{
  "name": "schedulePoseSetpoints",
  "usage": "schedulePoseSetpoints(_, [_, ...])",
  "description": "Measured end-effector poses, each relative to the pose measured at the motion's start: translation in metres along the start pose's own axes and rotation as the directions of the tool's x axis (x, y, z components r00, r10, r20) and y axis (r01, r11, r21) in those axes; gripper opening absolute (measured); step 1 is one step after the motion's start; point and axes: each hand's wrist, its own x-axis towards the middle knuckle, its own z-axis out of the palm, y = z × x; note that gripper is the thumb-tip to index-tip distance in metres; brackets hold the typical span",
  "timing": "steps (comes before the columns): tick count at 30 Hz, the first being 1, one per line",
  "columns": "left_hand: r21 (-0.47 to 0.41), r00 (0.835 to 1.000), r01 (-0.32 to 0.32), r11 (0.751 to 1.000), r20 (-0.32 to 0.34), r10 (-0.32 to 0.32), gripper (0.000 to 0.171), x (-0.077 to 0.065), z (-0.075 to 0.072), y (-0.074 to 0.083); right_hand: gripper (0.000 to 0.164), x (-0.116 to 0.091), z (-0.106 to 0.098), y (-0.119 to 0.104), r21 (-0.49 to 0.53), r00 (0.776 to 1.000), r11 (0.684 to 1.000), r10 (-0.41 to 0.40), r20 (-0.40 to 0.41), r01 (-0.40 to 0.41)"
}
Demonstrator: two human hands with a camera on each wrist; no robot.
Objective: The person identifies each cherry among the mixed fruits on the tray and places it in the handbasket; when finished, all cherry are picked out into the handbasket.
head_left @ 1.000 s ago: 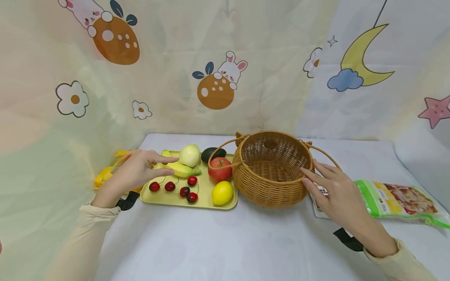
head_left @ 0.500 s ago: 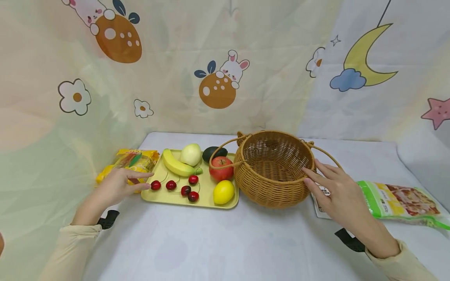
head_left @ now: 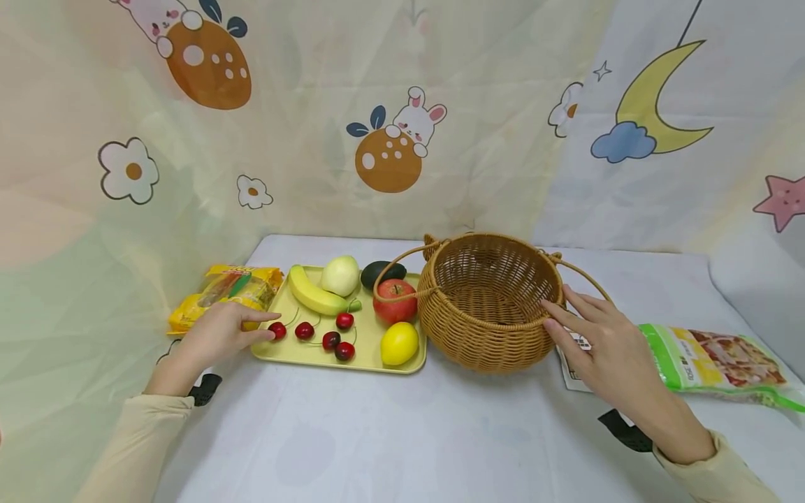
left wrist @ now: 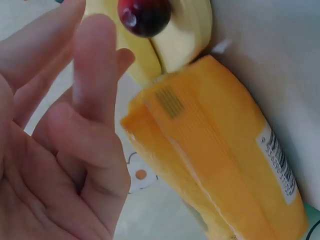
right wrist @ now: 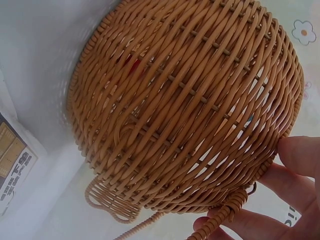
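My left hand [head_left: 221, 334] is at the left edge of the yellow tray [head_left: 302, 360], thumb and forefinger apart on either side of the leftmost cherry [head_left: 277, 330]. The left wrist view shows a cherry [left wrist: 144, 16] beyond the fingertips; whether they touch it I cannot tell. With thumb and forefinger my right hand [head_left: 600, 349] pinches the rim of the wicker basket [head_left: 487, 346], other fingers lying near its handle joint [right wrist: 235, 202]. The basket's bottom shows no contents. Several more cherries [head_left: 331, 341], a banana [head_left: 317, 297] and a lemon [head_left: 399, 344] lie on the tray.
A red apple [head_left: 395, 300] sits under the basket's left handle. Behind it are a dark green avocado [head_left: 382, 274] and a pale round fruit [head_left: 340, 276]. A yellow packet [head_left: 220, 290] stands left of the tray; a green-edged bag [head_left: 723, 360] lies right of the basket.
My left hand has drawn back from above the banana, down and left to the leftmost cherry, then shifted slightly right. The right hand and the basket have stayed in place.
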Motion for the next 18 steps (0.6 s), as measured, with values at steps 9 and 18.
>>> schedulePoseSetpoints(9, [0.013, 0.993, 0.091, 0.996, 0.079, -0.092, 0.041, 0.002, 0.01, 0.003, 0.037, 0.0, -0.001, -0.002, 0.002, 1.0, 1.0, 0.01, 0.005, -0.01])
schedulePoseSetpoints(18, [0.004, 0.992, 0.111, 0.994, 0.059, -0.111, 0.043, 0.006, 0.021, 0.004, 0.037, 0.001, -0.001, -0.002, -0.001, 1.0, 1.0, 0.005, 0.0, -0.005])
